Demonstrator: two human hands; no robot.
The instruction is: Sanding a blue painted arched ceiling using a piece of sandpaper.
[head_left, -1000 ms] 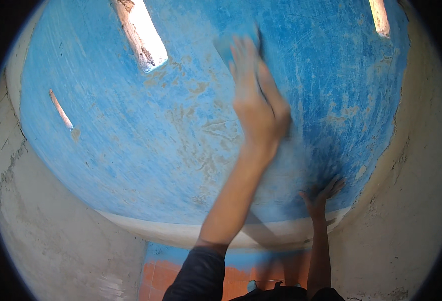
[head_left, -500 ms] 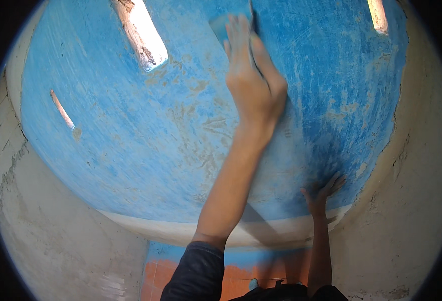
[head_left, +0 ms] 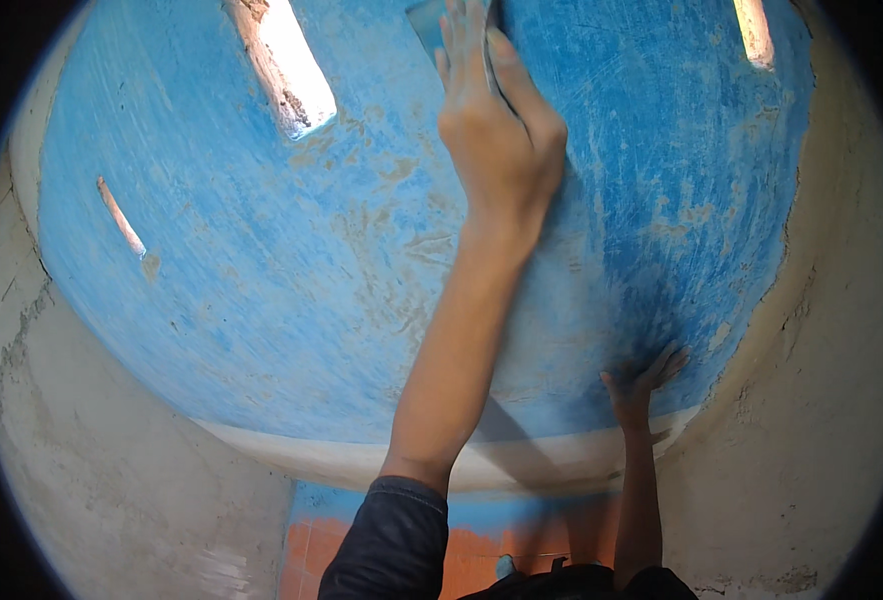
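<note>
My left hand (head_left: 501, 140) reaches up the blue painted wall (head_left: 291, 300), fingers long and close together, thumb on the right side. It presses a thin grey-green sheet (head_left: 425, 22), which looks like sandpaper, against the paint; part of the sheet shows beside the fingertips, and the rest is under the hand or cut off by the upper edge. Lower on the right, my right hand (head_left: 643, 382) rests against the wall with fingers spread and nothing in it. Grey scuffs and worn patches mark the paint between the hands.
Bright slots pierce the wall: a large one (head_left: 286, 75) at upper left, a thin one (head_left: 121, 217) farther left, another (head_left: 754, 35) at upper right. Bare plaster walls (head_left: 121, 450) flank both sides. Below lies an orange tiled floor (head_left: 311, 550).
My left hand has slid a little up the wall and slightly left, taking the sheet along. My right hand stays in nearly the same place.
</note>
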